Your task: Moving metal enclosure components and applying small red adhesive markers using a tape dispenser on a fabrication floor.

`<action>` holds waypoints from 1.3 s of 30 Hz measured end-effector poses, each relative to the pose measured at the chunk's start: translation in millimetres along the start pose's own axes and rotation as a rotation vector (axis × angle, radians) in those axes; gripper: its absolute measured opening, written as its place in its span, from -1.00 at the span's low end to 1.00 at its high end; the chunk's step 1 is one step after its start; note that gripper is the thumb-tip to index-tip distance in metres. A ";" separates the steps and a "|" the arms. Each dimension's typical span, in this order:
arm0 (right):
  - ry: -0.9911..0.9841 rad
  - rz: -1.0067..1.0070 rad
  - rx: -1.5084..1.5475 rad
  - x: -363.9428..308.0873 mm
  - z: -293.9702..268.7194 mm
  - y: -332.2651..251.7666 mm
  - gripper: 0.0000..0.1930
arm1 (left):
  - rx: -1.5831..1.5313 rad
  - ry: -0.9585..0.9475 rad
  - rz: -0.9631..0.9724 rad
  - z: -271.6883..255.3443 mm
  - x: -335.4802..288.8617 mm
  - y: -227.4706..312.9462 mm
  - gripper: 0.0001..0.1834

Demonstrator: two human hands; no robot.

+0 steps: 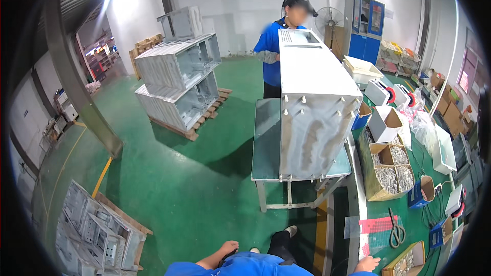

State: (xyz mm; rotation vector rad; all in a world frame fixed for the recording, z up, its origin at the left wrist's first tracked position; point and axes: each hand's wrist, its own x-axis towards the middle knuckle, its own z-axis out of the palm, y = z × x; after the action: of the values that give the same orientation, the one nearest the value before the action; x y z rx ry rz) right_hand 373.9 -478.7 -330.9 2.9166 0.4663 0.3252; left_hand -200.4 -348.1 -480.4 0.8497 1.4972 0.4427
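My left hand [228, 247] hangs beside my body over the green floor. Its fingers are curled, and whatever they may hold is hidden. Low on the right, my right hand [367, 264] is at the workbench edge with its fingers stretched out and nothing visible in them. Beside it is a yellow-edged carton [404, 260] of small parts. Close by, dark-handled scissors [396, 231] and a red tape-like sheet [377, 225] lie on the bench. Ahead, a tall metal cabinet [314, 130] with pale plugs along its edges lies on a table [267, 145].
A co-worker [271, 53] stands behind the cabinet. A divided box [376, 189] of small parts stands on the right bench. Metal cabinets [163, 71] are stacked on a pallet at left. Metal panels [97, 235] lie low left, near a steel column [84, 87].
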 end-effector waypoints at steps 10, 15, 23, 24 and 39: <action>0.175 -0.218 0.035 11.8 51.0 29.7 -0.78 | -0.213 0.038 0.274 29.2 -4.6 140.1 -0.67; 0.487 -0.362 0.784 32.3 -25.8 -35.6 -0.78 | -0.179 0.058 0.743 56.7 -3.1 297.5 -0.61; -0.381 -0.968 1.253 36.0 -251.1 -276.4 -0.62 | -0.328 0.285 1.238 115.0 5.2 471.9 -0.40; -0.294 -1.102 1.348 37.4 -256.4 -301.5 -0.61 | -0.317 0.299 1.238 120.8 2.6 481.4 -0.38; -0.374 -1.566 1.188 95.2 -283.6 -390.6 -0.60 | -0.377 0.398 1.066 148.0 12.2 480.7 -0.36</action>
State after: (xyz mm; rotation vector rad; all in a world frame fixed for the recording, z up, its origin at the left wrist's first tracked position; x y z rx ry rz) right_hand 281.9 -44.5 -118.6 1.9877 3.1594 -0.9409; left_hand 59.7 -58.7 -161.7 1.2495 1.1240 1.6996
